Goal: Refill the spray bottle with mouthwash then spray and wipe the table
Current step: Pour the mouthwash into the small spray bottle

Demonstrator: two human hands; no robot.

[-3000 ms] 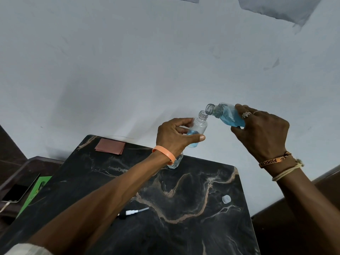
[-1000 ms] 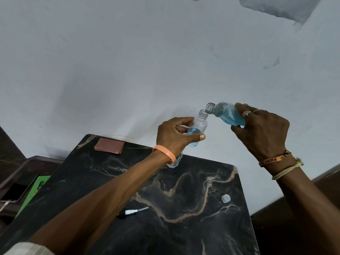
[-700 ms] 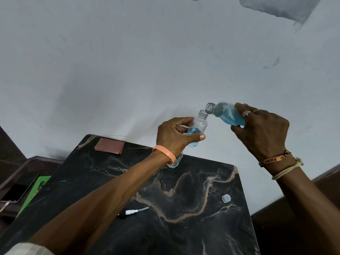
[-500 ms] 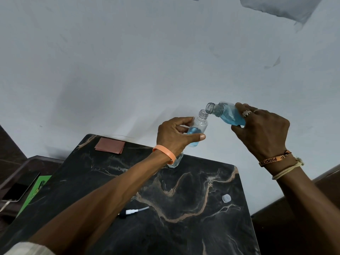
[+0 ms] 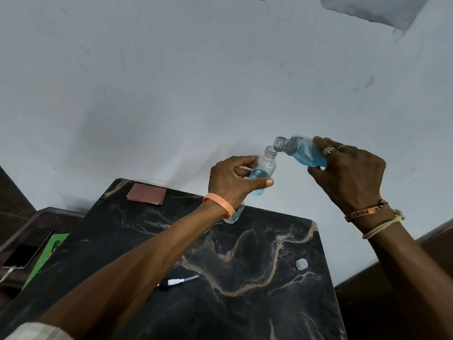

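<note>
My left hand (image 5: 232,179) grips a small clear spray bottle (image 5: 266,166) above the far edge of the black marble table (image 5: 245,278); the bottle has no top and is about half full of blue liquid. My right hand (image 5: 350,175) holds the mouthwash bottle (image 5: 301,152), tilted so its open mouth sits just over the small bottle's neck. The spray pump (image 5: 176,281) with its thin tube lies on the table near my left forearm. A brown wiping cloth (image 5: 147,193) lies folded at the far left corner.
A clear cap (image 5: 301,263) lies on the right part of the table. A small clear glass item (image 5: 234,214) stands behind my left wrist. Left of the table, a phone (image 5: 22,253) and a green sheet (image 5: 47,253) rest on a lower surface. A pale wall is behind.
The blue liquid in the small bottle has risen slightly. Both hands stay almost still in the same pouring pose.
</note>
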